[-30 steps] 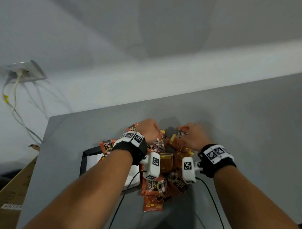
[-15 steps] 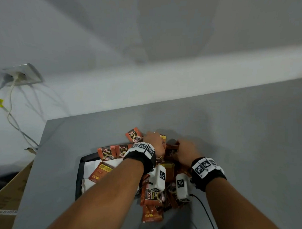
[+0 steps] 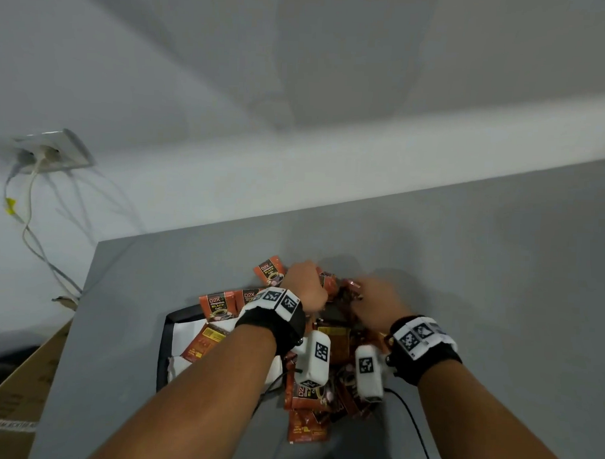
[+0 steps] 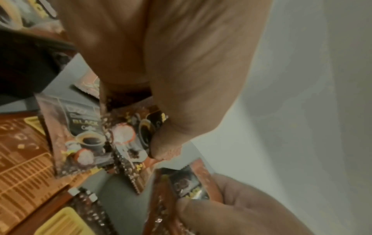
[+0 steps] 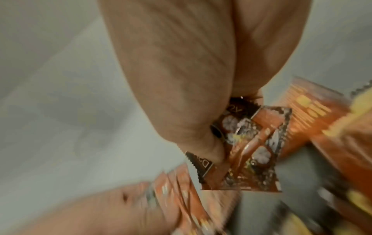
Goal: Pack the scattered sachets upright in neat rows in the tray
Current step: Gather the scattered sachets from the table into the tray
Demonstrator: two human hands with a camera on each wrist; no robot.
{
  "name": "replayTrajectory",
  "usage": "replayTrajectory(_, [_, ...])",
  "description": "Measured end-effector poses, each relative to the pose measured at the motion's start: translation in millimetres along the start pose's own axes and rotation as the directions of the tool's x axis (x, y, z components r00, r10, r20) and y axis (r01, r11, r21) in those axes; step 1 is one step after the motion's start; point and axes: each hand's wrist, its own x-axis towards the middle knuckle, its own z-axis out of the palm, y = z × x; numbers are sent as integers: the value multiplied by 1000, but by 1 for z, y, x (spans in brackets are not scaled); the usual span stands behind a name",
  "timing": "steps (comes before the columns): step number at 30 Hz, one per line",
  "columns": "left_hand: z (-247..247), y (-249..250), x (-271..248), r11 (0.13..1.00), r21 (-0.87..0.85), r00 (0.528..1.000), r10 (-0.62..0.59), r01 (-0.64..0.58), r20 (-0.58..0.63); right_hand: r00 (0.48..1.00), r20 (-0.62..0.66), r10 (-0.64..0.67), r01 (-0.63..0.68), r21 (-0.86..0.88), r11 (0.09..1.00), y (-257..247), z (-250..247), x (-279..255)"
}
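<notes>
Orange and black coffee sachets point(image 3: 322, 398) lie heaped on the grey table, right of a black tray point(image 3: 163, 348) with a white liner. Two sachets point(image 3: 219, 305) lean at the tray's far rim and one lies flat inside. Both hands work at the heap's far end, close together. My left hand point(image 3: 306, 289) pinches a sachet point(image 4: 138, 135) under its thumb point(image 4: 167, 149). My right hand point(image 3: 377, 302) grips a small bunch of sachets point(image 5: 247, 151) between thumb and fingers. The fingertips are hidden in the head view.
One loose sachet point(image 3: 269, 269) lies just beyond my left hand. The table's left edge point(image 3: 82, 307) is near the tray, with a cardboard box point(image 3: 17, 387) below it. A wall socket point(image 3: 53, 150) with hanging cables is at far left. A black wrist-camera cable point(image 3: 414, 429) trails over the table.
Both hands drew together over the far end of the heap and closed on sachets. The sachets leaning in the tray came into view beside my left wrist.
</notes>
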Motion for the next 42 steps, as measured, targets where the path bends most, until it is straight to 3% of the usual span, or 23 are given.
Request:
replayTrajectory(2, [-5,-4,-6,998,-69,1000,11,-12,-18,997,-61,40,-28,189,982,10,-21,-6])
replayTrajectory(4, [-11,-9,-13,989,-149,999,13,-20,-52,996,-29,82,-72,256,964,21,-38,-15])
replayTrajectory(8, [-22,-18,-30,958,-283,994,17,-48,-111,985,103,140,-139,-21,990,30,-24,-22])
replayTrajectory(13, [-43,-37,-59,922,-381,989,11,-66,-145,991,24,135,-130,-145,981,39,7,-14])
replayTrajectory(18, [-66,-71,-96,933,-357,987,-13,-46,-162,989,32,144,-142,-72,987,34,-1,-21])
replayTrajectory(20, [-73,-86,-112,958,-284,983,-25,-28,-182,991,-37,129,-129,8,992,21,-18,-29])
replayTrajectory(23, [-74,-109,-133,980,-199,989,-2,-28,-149,986,-164,6,22,171,985,-23,-40,-50])
replayTrajectory(26, [-64,-128,-149,999,-25,993,45,-48,-107,974,-95,-207,222,189,957,-82,-27,-69])
replayTrajectory(30, [-45,-149,-164,983,178,996,51,-37,-76,894,42,-445,441,81,894,-139,25,-85])
replayTrajectory(38, [-26,-165,-188,989,99,994,107,-110,40,824,274,-496,552,-189,812,-156,87,-95])
replayTrajectory(40, [-23,-169,-189,985,94,989,142,-146,43,812,285,-509,570,-203,796,-154,92,-99])
replayTrajectory(42, [-19,-171,-190,970,164,983,177,-181,38,808,280,-519,564,-109,819,-151,92,-103])
